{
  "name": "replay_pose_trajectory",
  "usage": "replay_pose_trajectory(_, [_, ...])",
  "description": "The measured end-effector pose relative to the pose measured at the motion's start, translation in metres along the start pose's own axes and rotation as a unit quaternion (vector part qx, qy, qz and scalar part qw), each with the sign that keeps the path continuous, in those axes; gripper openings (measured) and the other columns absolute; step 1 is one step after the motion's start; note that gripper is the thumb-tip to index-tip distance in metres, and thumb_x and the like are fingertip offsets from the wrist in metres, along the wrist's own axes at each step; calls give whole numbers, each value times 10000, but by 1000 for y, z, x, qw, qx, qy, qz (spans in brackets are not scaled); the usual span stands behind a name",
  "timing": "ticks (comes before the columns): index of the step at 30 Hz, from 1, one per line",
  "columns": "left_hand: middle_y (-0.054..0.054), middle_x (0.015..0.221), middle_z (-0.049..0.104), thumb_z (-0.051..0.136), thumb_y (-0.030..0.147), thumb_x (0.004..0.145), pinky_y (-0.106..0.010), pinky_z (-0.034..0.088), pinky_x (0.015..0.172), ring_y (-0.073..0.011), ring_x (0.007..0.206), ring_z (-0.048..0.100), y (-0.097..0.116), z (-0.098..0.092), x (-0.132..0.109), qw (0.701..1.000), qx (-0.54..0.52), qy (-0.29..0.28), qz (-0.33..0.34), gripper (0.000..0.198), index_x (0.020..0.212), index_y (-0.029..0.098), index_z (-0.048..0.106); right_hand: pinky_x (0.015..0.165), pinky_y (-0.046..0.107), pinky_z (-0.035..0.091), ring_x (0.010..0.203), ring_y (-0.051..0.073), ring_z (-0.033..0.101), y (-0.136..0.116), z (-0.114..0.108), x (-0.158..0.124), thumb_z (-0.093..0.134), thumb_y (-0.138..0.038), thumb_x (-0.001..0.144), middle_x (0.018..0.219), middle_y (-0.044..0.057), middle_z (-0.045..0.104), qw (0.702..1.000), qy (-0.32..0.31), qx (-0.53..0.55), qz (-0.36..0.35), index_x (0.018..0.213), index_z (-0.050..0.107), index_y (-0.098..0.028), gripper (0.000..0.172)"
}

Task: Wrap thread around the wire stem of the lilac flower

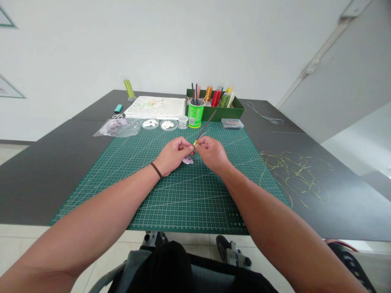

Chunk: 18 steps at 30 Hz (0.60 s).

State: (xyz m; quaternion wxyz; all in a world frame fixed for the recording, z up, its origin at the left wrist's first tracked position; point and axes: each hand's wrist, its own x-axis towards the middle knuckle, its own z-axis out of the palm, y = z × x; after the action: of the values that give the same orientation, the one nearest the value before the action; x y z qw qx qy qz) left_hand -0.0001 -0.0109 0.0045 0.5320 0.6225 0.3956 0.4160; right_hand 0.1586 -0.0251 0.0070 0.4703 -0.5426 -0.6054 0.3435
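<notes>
My left hand and my right hand meet over the middle of the green cutting mat, both pinched closed. Between the fingertips runs a thin dark stick that slants up and to the right, with a yellow-green wrap at its lower end. A small pale pink piece hangs just under the fingers of my left hand. A dark band sits on my left wrist.
At the mat's far edge stand a green cup of sticks, a green box of bead tubes, small round dishes, a plastic bag and a white sheet. Loose yellow-green thread lies at right on the dark table.
</notes>
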Motion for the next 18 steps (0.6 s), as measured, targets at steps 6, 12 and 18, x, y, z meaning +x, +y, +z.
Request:
replay_pose_trajectory(6, [48,669,597,572,235,934,-223,434,547,-93,546,607,4,0,-4,989,134,-8,61,124,838,193,504,484,260,278,464,89,361,-2,1,-1,573,-237,803,511,-89,442,999,6,-34,-7,722,532,-218,94])
replay_pose_trajectory(12, [58,698,585,609,225,913,-232,460,565,-95,552,624,2,0,-6,986,141,-21,83,141,871,203,476,489,258,294,470,90,378,1,1,-1,582,-239,803,519,-85,465,1000,7,-25,-11,730,543,-214,86])
replay_pose_trajectory(18, [-3,800,697,549,196,949,-254,512,628,-113,637,675,6,5,-6,993,119,4,26,87,869,185,518,494,253,327,472,93,424,-7,0,-3,584,-262,831,545,-60,544,999,12,-28,-12,749,579,-204,100])
